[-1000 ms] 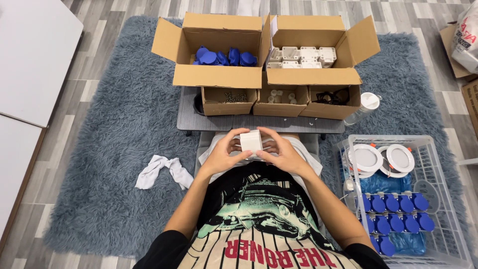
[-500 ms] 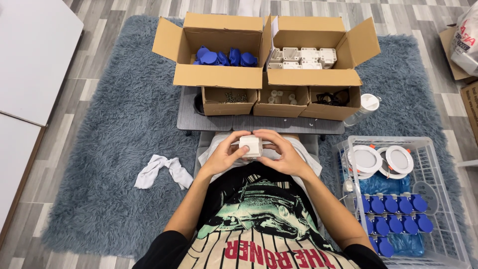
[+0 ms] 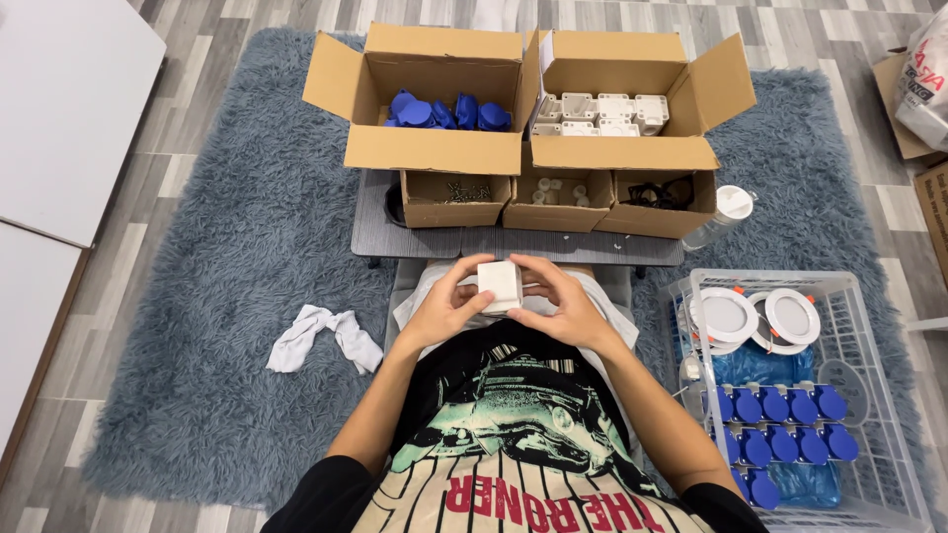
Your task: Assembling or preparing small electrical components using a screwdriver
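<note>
Two hands meet over the person's lap, the left hand [image 3: 449, 308] and the right hand [image 3: 558, 308] both closed around a small white plastic box [image 3: 500, 284], fingers curled on its sides and thumbs on the near face, so it sits clamped between them just above the black printed shirt. Right ahead of the hands lies a low grey board [image 3: 513, 240], and on it three small open cardboard trays stand side by side: one with screws [image 3: 456, 195], one with small white parts [image 3: 556, 195], one with dark wiry pieces [image 3: 660, 197]. Behind those, two bigger cardboard cartons with flaps spread wide block the far edge of the shaggy grey-blue rug [image 3: 197, 257]; the left carton [image 3: 430, 99] holds blue round caps, the right carton [image 3: 627, 99] holds white boxes like the one being held. A clear bottle with a white lid [image 3: 724, 212] lies tipped beside the right-hand tray. To the person's right sits a white wire basket [image 3: 869, 395] with two round white discs at its far end and rows of blue caps nearer. On the rug to the left lies a crumpled white cloth [image 3: 324, 336], well apart from the hands, and a white tabletop [image 3: 59, 109] fills the left edge.
</note>
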